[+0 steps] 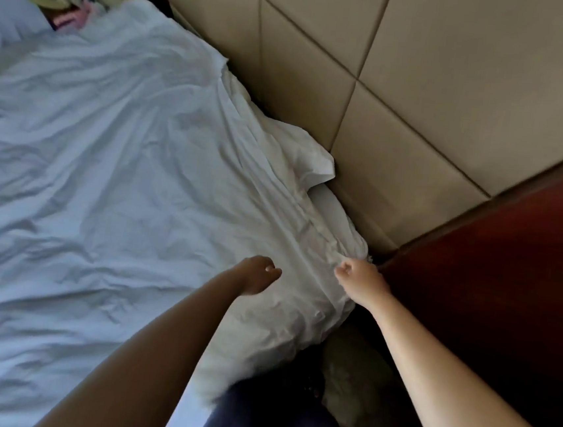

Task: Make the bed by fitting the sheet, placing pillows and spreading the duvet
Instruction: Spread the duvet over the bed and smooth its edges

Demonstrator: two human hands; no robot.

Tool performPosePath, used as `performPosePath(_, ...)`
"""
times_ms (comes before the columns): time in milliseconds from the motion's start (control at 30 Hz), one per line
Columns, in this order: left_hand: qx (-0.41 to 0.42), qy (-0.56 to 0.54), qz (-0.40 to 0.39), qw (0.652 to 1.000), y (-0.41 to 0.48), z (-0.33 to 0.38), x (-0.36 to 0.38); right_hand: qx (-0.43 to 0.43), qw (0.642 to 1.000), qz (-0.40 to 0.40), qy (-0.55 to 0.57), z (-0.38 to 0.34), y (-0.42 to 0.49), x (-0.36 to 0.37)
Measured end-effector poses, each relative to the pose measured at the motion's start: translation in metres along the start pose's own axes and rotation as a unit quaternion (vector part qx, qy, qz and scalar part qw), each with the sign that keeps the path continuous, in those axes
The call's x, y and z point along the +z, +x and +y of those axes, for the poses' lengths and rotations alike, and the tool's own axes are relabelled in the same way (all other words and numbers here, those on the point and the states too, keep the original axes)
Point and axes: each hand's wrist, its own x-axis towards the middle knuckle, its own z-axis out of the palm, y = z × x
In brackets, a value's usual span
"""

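- Sheet covers the bed, wrinkled and untucked; a pillow waits far left, and no duvet shows.
- Left hand is over the sheet with fingers loosely curled; I cannot tell whether it grips.
- Right hand pinches the bunched sheet edge at the corner by the headboard; fitting seems unfinished.
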Motion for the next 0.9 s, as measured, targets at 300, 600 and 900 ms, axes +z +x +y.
performPosePath(300, -0.015, -0.101, 0.078, 0.992, 0.055, -0.056, -0.089, -0.006, 0.999, 0.02, 0.043, -0.09, 0.064, 0.0)
performPosePath(600, -0.013, -0.257, 0.199, 0.946, 0.106, -0.073, -0.152, -0.072, 0.992, 0.018, 0.107, -0.168, 0.159, 0.007)
performPosePath(900, -0.057, -0.303, 0.196, 0.931, 0.163, -0.047, -0.171, -0.151, 0.981, 0.059, 0.109, -0.17, 0.208, -0.004)
